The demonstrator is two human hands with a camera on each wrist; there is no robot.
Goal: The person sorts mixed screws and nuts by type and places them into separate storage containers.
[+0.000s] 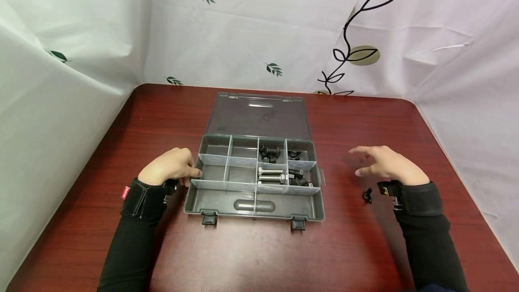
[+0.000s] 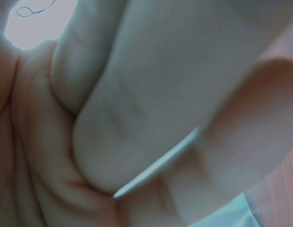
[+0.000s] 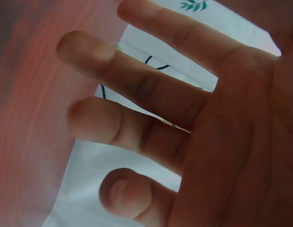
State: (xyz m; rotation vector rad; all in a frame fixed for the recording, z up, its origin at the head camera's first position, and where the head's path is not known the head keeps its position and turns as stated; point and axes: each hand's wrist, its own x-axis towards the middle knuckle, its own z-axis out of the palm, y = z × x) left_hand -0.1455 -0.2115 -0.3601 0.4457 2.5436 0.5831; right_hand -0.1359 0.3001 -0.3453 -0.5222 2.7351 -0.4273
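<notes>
A grey plastic organizer box (image 1: 255,187) lies with its lid folded back in the head view. My left hand (image 1: 172,168) grips the box's left edge, its thumb at the rim; the left wrist view shows only curled fingers (image 2: 137,104) close up. Off to the box's right, my right hand (image 1: 385,163) hovers over the table with nothing in it. Its fingers (image 3: 160,94) are spread and extended in the right wrist view. Near that wrist, a small black wing-shaped fastener (image 1: 367,195) rests on the table.
Black fasteners (image 1: 269,153) and small black pieces (image 1: 293,154) fill two back compartments. Silver bolts (image 1: 271,178) and dark bolts (image 1: 300,179) lie in the middle row. The translucent lid (image 1: 259,116) lies flat behind. White patterned cloth (image 1: 243,30) encloses the reddish-brown table (image 1: 251,256).
</notes>
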